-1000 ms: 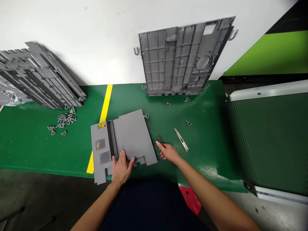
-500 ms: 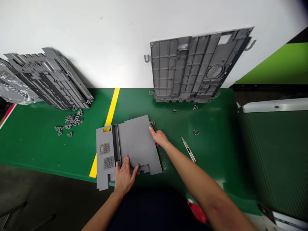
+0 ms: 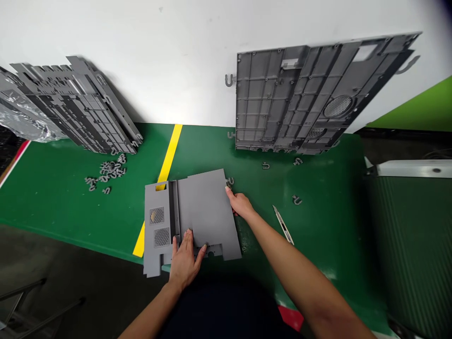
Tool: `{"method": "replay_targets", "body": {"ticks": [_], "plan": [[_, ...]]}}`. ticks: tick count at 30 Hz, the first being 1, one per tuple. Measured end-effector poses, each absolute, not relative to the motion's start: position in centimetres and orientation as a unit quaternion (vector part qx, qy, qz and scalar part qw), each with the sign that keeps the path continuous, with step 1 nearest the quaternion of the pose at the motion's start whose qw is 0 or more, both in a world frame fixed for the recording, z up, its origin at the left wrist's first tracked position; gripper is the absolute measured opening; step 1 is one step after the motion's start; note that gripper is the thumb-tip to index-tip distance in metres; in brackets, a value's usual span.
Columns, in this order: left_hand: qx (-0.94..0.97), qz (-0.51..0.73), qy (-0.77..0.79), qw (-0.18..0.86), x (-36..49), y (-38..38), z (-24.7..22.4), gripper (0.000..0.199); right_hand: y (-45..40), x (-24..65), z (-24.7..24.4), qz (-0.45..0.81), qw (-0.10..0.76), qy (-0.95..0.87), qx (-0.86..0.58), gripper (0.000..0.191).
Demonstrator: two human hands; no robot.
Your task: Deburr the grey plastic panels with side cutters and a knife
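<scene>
A flat grey plastic panel (image 3: 206, 202) with two mesh vents lies on the green table, its lower left corner past the front edge. My left hand (image 3: 185, 259) rests on its near edge with the fingers spread. My right hand (image 3: 240, 202) is at the right edge, thumb up by the corner and fingers partly hidden beside the panel; something red shows under them. Just beyond the thumb, a small grey hook (image 3: 230, 181) sticks out at the panel's corner. To the right of my right hand lies a utility knife (image 3: 283, 225).
A ribbed grey panel (image 3: 268, 103) leans on the white wall, with more panels (image 3: 88, 108) stacked at the left. Small grey hooks (image 3: 112, 169) lie piled there; loose ones (image 3: 297, 200) lie at the right. A ribbed green surface (image 3: 416, 235) stands far right.
The camera view has shifted slightly, so the leaning panel appears larger and further right. My hands keep nearly the same places on the flat panel.
</scene>
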State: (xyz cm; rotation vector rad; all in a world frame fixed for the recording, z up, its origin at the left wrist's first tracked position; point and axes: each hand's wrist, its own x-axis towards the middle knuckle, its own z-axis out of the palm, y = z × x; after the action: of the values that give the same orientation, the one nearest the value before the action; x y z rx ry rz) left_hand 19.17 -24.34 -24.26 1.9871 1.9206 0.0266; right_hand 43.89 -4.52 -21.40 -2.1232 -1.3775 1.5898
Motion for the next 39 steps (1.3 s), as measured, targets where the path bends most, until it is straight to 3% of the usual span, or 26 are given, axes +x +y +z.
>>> {"method": "replay_targets", "body": {"ticks": [14,29,39], "plan": [[0.714,0.015,0.678,0.175,19.1,-24.6,-24.5,0.082,-3.3,43.0,-20.8,0.466,0.037,-0.5,-0.729,0.092],[0.726,0.026,0.669,0.158,19.1,-24.7,-24.7,0.084,-3.0,42.5,-22.0,0.418,0.061,-0.515,-0.746,0.076],[0.721,0.013,0.674,0.16,19.3,-24.6,-24.8,0.085,-1.7,48.8,-21.1,0.528,0.007,-0.512,-0.678,0.073]]}}
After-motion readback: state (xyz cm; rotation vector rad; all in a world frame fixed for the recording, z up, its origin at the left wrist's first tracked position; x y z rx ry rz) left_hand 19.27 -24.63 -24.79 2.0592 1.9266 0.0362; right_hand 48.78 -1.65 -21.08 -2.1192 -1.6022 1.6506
